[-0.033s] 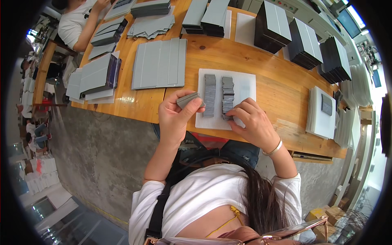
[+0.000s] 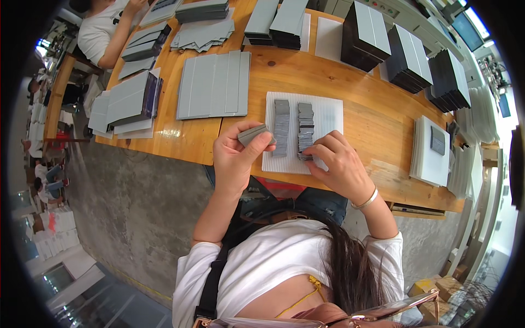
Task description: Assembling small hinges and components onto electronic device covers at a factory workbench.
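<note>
Fingers (image 2: 258, 143): left hand (image 2: 232, 153) pinches grey stack (image 2: 250, 133); right hand (image 2: 343, 165), parted, touches row (image 2: 305, 127).

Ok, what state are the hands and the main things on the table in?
Left hand: closed on small grey stack
Small grey stack: held, tilted
Right hand: fingertips at right row's near end, grip unclear
Right row: edges uneven
Left row: fairly straight
White ribbed board: flat, under both rows
Large grey sheets: flat, overlapping
Fanned sheets: spread, edges jagged
</note>
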Available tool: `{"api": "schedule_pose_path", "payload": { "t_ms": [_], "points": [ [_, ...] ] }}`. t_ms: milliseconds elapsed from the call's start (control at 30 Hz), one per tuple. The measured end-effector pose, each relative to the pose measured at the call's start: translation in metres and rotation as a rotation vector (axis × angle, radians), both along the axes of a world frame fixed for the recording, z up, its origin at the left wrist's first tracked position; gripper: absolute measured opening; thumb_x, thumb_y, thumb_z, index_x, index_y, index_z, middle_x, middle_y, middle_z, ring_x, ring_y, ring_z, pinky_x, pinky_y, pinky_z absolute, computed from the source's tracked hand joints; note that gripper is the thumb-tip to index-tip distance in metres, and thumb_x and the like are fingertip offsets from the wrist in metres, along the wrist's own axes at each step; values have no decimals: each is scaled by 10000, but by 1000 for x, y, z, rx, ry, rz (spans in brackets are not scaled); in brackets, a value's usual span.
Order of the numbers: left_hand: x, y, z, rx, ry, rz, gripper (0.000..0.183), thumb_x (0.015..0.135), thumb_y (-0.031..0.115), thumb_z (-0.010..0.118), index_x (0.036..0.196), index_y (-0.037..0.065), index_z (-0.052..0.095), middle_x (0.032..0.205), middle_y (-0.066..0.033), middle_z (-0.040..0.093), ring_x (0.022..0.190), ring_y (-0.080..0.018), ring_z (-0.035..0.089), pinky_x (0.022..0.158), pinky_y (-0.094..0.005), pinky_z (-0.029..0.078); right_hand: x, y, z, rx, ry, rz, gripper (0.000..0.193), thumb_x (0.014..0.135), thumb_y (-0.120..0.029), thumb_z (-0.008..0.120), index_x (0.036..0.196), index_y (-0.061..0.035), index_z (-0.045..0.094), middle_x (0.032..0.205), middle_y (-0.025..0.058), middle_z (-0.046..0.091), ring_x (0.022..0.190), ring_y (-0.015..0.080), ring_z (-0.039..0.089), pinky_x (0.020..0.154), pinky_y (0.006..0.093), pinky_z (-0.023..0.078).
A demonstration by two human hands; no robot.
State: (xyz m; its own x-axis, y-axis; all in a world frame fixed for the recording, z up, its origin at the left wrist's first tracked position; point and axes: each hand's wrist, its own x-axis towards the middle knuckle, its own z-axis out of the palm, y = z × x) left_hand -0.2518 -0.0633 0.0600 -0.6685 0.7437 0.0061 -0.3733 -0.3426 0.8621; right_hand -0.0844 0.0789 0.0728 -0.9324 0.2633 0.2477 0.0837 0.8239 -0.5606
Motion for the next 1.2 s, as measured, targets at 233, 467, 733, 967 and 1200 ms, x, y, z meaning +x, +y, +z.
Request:
{"api": "schedule_pose_path", "payload": {
  "t_ms": [233, 467, 733, 967, 1200],
  "points": [
    [2, 0, -3, -28, -25, -12, 211, 824, 2, 668, 1015, -42, 589, 877, -94, 648, 759, -151, 649, 692, -288, 566, -5, -12, 4, 21, 12, -118, 204, 704, -78, 702, 890, -61, 619, 894, 77, 523, 820, 253, 519, 737, 348, 459],
    [2, -1, -5, -17, -28, -39, 211, 825, 7, 671, 1012, -40, 586, 880, -91, 646, 763, -143, 643, 701, -286, 564, -2, -14, -9, 54, 83, -156, 194, 710, -94, 718, 891, -81, 649, 837, 54, 526, 744, 218, 513, 679, 339, 452],
    [7, -1, -5, -12, -43, -40, 216, 830, -2, 662, 1025, -40, 578, 899, -93, 645, 792, -145, 644, 723, -289, 560, 2, -20, -18, 182, 120, -221, 205, 732, -124, 723, 931, -94, 686, 810, 34, 528, 719, 207, 501, 656, 328, 440],
    [17, 11, -7, 58, -52, -49, 217, 841, 9, 656, 1039, 2, 567, 1055, -116, 633, 948, -124, 603, 833, -249, 491, 4, -19, -17, 156, 104, -225, 331, 737, -127, 725, 1059, -102, 656, 881, 60, 525, 767, 223, 503, 688, 333, 441],
    [40, 43, -10, 170, -169, -85, 187, 872, 65, 630, 1049, 61, 570, 1222, -190, 565, 1172, -183, 499, 936, -266, 368, -15, -10, -21, -903, 432, -271, 606, 987, -461, 266, 1461, -88, 218, 1487, 133, 266, 1390, 255, 224, 1143, 374, 132]
  ]
}}
